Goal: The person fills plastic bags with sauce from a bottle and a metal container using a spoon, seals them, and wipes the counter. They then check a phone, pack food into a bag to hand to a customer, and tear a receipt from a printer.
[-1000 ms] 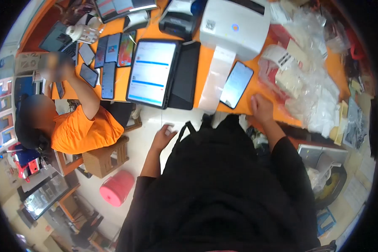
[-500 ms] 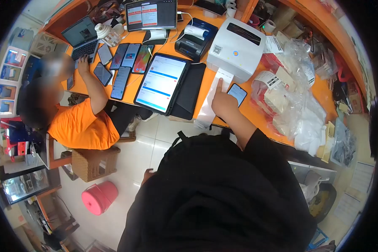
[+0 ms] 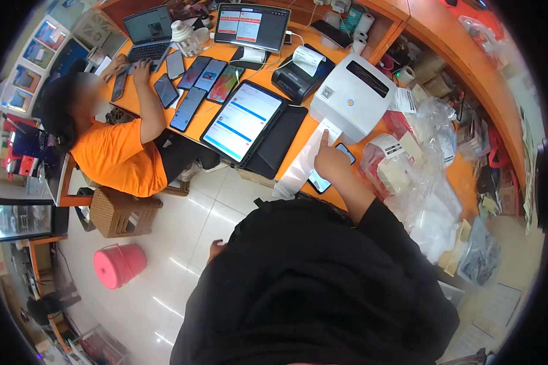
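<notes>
My right hand [image 3: 333, 163] reaches over the desk with its index finger stretched out. That fingertip rests on a strip of white labels [image 3: 304, 163] where it leaves the front of a white label printer [image 3: 353, 94]. The other fingers are curled under and partly hidden. Behind the hand lies a phone [image 3: 318, 182] with a lit screen, partly covered by it. My left hand [image 3: 217, 249] hangs low beside my black jacket. Only a few of its fingers show, loosely apart, with nothing visible in them.
A tablet [image 3: 243, 121] lies left of the labels, near several phones [image 3: 189, 109]. A small black printer [image 3: 301, 76] stands behind. Plastic bags [image 3: 432, 182] pile up at right. A person in orange [image 3: 119, 158] types on a laptop [image 3: 149, 45]. A pink bucket [image 3: 120, 266] stands on the floor.
The camera view has shifted and turned slightly. My right index finger stays on the label strip. The person's hands are now both at the laptop.
</notes>
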`<action>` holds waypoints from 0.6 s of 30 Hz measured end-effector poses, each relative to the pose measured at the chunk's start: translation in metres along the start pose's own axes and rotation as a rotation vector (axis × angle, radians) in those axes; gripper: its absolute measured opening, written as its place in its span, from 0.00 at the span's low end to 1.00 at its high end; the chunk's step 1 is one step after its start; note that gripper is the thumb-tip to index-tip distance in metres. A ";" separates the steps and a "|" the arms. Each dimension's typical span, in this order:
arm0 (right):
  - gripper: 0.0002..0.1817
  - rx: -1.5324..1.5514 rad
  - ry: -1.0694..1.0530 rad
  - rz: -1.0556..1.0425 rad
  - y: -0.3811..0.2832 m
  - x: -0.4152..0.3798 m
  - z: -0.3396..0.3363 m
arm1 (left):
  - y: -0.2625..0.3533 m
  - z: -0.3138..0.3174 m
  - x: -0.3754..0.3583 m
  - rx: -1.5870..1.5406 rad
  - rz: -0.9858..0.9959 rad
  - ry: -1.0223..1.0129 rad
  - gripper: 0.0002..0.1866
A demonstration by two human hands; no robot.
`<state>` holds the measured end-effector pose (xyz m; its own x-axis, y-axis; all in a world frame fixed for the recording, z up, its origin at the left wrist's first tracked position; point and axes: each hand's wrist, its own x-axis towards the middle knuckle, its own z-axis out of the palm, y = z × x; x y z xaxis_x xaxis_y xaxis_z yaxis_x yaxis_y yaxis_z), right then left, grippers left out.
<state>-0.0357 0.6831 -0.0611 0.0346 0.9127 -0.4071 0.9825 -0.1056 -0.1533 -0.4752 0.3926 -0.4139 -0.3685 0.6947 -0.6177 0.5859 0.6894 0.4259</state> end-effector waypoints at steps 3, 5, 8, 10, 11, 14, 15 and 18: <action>0.42 -0.041 -0.022 0.004 0.005 0.009 0.006 | -0.017 0.012 -0.016 0.085 -0.048 -0.108 0.27; 0.41 -0.018 -0.054 0.007 0.005 0.009 0.004 | -0.021 0.018 -0.025 0.088 -0.051 -0.141 0.27; 0.41 0.011 -0.039 0.009 0.005 0.008 0.003 | -0.022 0.024 -0.030 0.079 -0.037 -0.160 0.28; 0.41 0.024 -0.024 0.006 0.003 0.007 -0.003 | -0.016 0.027 -0.026 0.052 -0.010 -0.157 0.28; 0.41 0.032 -0.016 0.004 0.002 0.007 -0.007 | -0.013 0.027 -0.024 0.035 0.007 -0.155 0.28; 0.41 0.010 -0.022 0.015 0.000 0.009 -0.011 | -0.003 0.026 -0.012 -0.038 0.067 -0.131 0.28; 0.41 0.004 -0.026 0.020 0.001 0.009 -0.009 | -0.001 0.024 -0.009 -0.064 0.071 -0.119 0.28; 0.41 -0.005 -0.046 0.000 -0.005 0.009 -0.007 | 0.041 -0.003 -0.033 -0.144 0.051 0.012 0.27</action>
<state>-0.0390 0.6949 -0.0573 0.0265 0.8934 -0.4486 0.9834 -0.1039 -0.1490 -0.4414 0.3984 -0.3739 -0.3502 0.7312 -0.5855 0.4948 0.6751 0.5472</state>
